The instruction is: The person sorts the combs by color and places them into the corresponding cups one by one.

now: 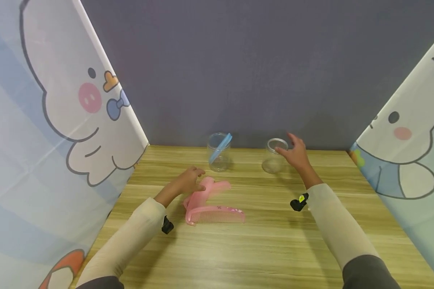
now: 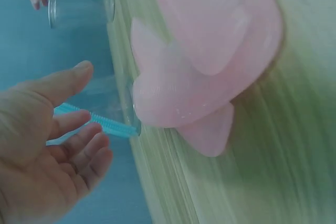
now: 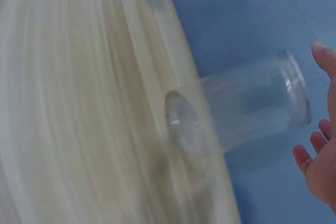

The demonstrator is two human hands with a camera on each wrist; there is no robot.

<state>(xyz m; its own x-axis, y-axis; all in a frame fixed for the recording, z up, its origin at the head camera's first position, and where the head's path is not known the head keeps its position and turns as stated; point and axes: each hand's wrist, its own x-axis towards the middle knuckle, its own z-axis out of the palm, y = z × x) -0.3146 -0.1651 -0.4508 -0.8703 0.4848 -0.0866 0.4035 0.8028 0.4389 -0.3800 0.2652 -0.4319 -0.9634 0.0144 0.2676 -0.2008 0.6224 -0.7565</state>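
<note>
Two clear jars stand at the back of the table. The left jar holds a light blue toothed strip, which looks like a comb, leaning inside it. By the mouth of the right jar is my right hand, thumb and fingers spread; the right wrist view shows a gap between hand and jar. Over the far end of overlapping pink combs my left hand hovers with relaxed fingers and nothing in its grasp. The nearest pink comb has fine teeth and a printed spine.
A wood-grain table carries everything. Behind the jars rises a dark grey wall. Cartoon-printed panels close off the left and right sides. A small black device is strapped at each wrist.
</note>
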